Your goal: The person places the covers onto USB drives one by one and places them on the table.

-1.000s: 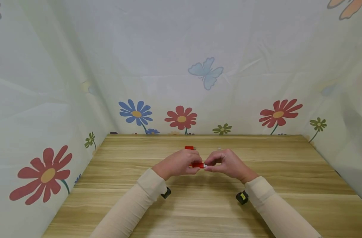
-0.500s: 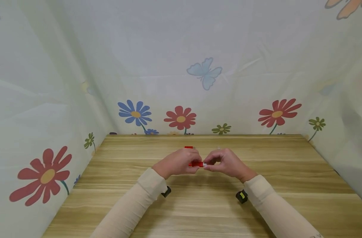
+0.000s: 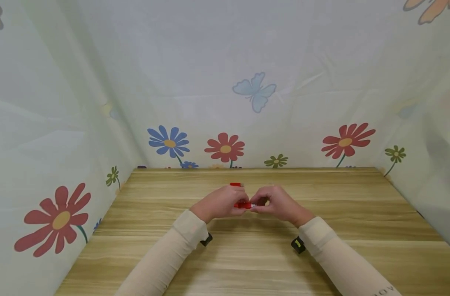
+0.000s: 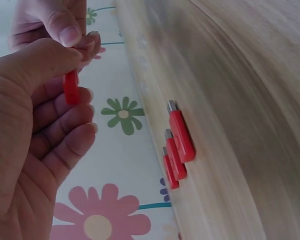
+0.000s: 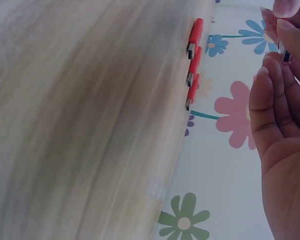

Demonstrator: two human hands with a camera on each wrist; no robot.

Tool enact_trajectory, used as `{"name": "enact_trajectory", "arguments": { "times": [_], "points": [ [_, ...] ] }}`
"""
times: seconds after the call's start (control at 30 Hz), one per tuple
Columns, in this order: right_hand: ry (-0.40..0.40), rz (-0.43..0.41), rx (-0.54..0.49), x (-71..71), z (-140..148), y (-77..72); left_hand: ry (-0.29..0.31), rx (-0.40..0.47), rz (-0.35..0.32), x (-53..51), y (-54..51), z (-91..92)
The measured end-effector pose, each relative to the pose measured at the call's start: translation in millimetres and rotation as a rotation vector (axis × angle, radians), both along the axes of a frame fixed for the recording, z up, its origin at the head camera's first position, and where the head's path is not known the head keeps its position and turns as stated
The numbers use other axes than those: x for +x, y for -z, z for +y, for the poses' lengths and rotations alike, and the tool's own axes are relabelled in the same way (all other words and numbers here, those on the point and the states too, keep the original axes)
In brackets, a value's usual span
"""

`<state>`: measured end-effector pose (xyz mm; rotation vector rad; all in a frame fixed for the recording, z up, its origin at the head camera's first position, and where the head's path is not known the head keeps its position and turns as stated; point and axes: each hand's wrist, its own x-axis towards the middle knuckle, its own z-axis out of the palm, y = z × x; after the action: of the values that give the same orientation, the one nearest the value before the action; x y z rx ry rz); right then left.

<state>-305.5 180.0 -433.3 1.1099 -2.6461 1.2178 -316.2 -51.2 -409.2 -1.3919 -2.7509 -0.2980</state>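
In the head view my left hand [image 3: 223, 202] pinches a red USB flash drive [image 3: 242, 205] above the table, its pale metal end pointing right. My right hand [image 3: 277, 204] pinches that end between thumb and fingertips. Whether a clear cap sits over it is too small to tell. In the left wrist view the red body shows under the thumb of my left hand [image 4: 35, 105]. The right wrist view shows a bit of silvery metal [image 5: 286, 57] beside the fingers of my right hand [image 5: 285, 140]. The two hands' fingertips nearly meet.
Three more red USB flash drives [image 4: 182, 136] lie in a row on the wooden table [image 3: 247, 255], metal ends bare. Small clear pieces [image 5: 155, 187], faintly visible, lie to their right. A flowered curtain [image 3: 195, 90] stands behind the table and at both sides.
My right hand has moved slightly left, closer to the left hand, and the pale end of the flash drive shows a little further left. The left hand has hardly moved.
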Motion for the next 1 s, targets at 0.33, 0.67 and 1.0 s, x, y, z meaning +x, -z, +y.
{"name": "enact_trajectory", "arguments": {
  "times": [0.33,0.67,1.0],
  "points": [
    [0.026,-0.059,0.079,-3.5,-10,15.3,-0.025,-0.028,-0.089,-10.2,20.5,-2.7],
    [0.030,-0.069,0.176,-1.8,-18,19.1,-0.033,-0.056,-0.157,-13.4,37.2,-1.4],
    [0.041,-0.148,0.247,-2.2,-23,17.9,-0.037,-0.117,-0.145,-12.7,44.2,1.2]
  ]
}}
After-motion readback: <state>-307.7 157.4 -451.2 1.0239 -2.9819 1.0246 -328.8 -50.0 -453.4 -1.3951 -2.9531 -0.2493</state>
